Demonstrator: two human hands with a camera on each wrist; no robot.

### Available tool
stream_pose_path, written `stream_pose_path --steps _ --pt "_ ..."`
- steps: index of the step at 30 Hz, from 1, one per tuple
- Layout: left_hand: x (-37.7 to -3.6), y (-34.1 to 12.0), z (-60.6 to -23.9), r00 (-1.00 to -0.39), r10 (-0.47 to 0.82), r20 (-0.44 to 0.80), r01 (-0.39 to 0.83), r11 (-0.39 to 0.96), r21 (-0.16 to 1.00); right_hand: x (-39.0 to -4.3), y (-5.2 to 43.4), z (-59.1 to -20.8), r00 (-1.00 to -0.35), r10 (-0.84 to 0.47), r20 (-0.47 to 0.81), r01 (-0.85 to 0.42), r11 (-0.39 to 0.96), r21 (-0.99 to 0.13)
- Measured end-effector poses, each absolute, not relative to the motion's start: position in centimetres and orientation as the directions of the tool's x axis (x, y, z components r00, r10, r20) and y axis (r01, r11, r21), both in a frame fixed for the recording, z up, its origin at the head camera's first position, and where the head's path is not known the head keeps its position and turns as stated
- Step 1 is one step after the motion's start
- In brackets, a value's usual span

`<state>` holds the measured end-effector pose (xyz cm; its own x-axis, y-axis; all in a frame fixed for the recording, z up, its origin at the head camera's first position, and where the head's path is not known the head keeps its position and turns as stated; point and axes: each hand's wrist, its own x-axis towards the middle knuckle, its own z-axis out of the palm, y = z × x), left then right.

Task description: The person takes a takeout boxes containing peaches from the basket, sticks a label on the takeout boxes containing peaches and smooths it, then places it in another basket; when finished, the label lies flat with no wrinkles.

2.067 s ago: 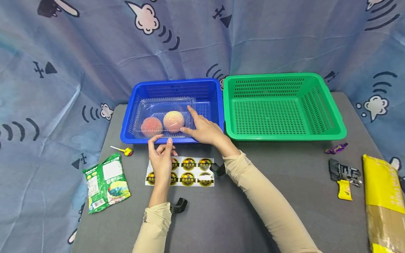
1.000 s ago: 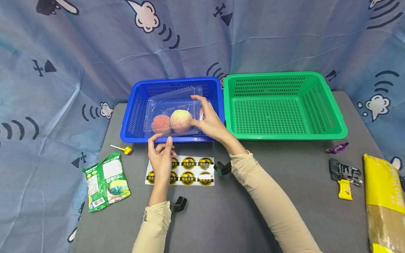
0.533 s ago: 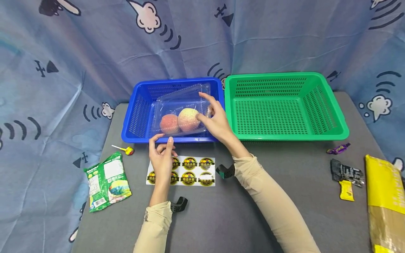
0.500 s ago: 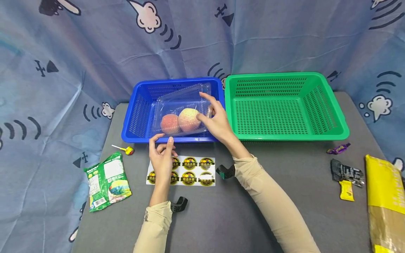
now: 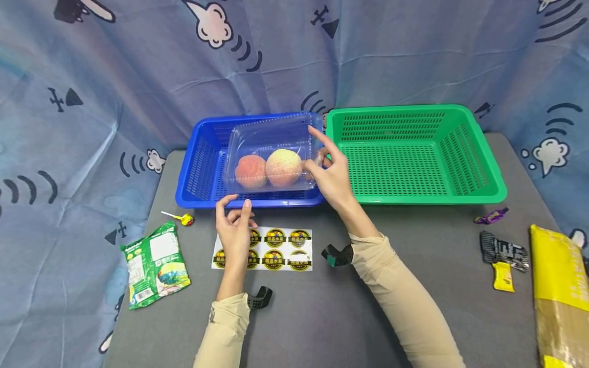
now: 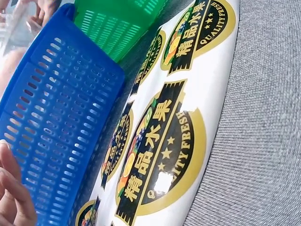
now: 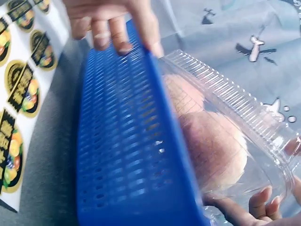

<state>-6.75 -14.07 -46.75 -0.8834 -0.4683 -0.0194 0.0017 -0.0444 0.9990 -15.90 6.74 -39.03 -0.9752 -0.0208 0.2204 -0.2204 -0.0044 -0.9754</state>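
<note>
In the head view, my right hand (image 5: pixel 332 171) grips the right end of a clear plastic fruit box (image 5: pixel 271 135). Two fruits that look like peaches sit inside it, a reddish peach (image 5: pixel 250 172) and a paler peach (image 5: pixel 284 167). The box is tilted, its right side raised, above the blue basket (image 5: pixel 198 153). My left hand (image 5: pixel 234 232) holds the basket's near rim; the right wrist view shows that left hand (image 7: pixel 113 19) with several fingers on the outer side. Below it lies a sheet of round fruit stickers (image 5: pixel 275 249), partly covered by the hand.
A green basket (image 5: pixel 416 199) stands right of the blue one. On the left are a green snack bag (image 5: pixel 156 266) and a lollipop (image 5: pixel 186 220). To the right lie a purple candy (image 5: pixel 491 216), a black packet (image 5: pixel 503 250), a yellow packet (image 5: pixel 503 276) and a large yellow-brown package (image 5: pixel 559 286).
My right hand has taken hold of the fruit box's right end and moved it up and rightward, tilting it. The peaches have travelled with it. My left hand stays on the rim.
</note>
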Motion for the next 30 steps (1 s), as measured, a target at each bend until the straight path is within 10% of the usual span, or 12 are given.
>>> stream_pose_path --steps 30 --pt "-6.8 -14.0 -46.7 -0.884 -0.466 -0.028 0.006 -0.072 0.997 -10.0 16.3 -34.0 -0.996 0.092 0.01 -0.043 -0.368 -0.929"
